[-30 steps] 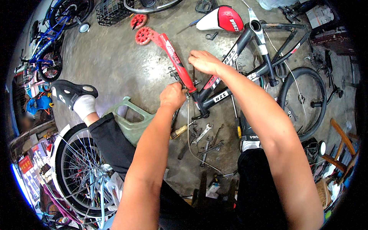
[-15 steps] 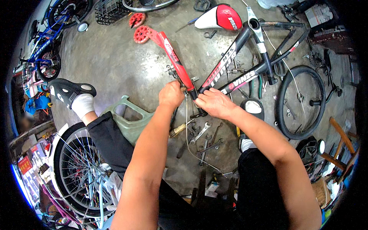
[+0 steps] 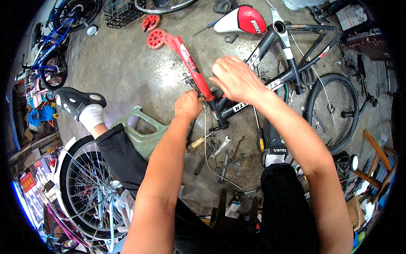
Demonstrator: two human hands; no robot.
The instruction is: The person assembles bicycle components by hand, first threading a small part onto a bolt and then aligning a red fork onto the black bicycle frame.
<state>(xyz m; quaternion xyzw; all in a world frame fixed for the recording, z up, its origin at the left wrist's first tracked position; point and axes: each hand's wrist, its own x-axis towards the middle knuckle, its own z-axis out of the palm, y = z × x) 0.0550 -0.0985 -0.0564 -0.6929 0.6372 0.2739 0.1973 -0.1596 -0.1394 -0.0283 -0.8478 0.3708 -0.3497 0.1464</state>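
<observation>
My left hand [image 3: 189, 104] is closed beside the lower end of the red bicycle fork [image 3: 191, 63]. Metal brake-like parts [image 3: 188, 79] stick out past its knuckles, and a thin cable [image 3: 206, 139] hangs below it; what the fingers grip is hidden. The fork meets the head tube [image 3: 218, 115] of a black bicycle frame [image 3: 262, 48] lying on the floor. Above the frame's tubes hovers my right hand [image 3: 237, 80], its fingers loosely bent, somewhat blurred and apart, with nothing seen in them.
Several wrenches [image 3: 221, 146], a brush [image 3: 195, 144] and a yellow-black screwdriver [image 3: 260, 142] lie between my feet. A red-white saddle [image 3: 243, 20], red small wheels [image 3: 156, 39] and a black tyre [image 3: 311, 114] surround the frame. Left stand a green plastic stool [image 3: 144, 135] and a spoked wheel [image 3: 67, 182].
My right hand has let go of the head tube area and risen up and away, uncovering the joint. My left hand stays by the fork's end.
</observation>
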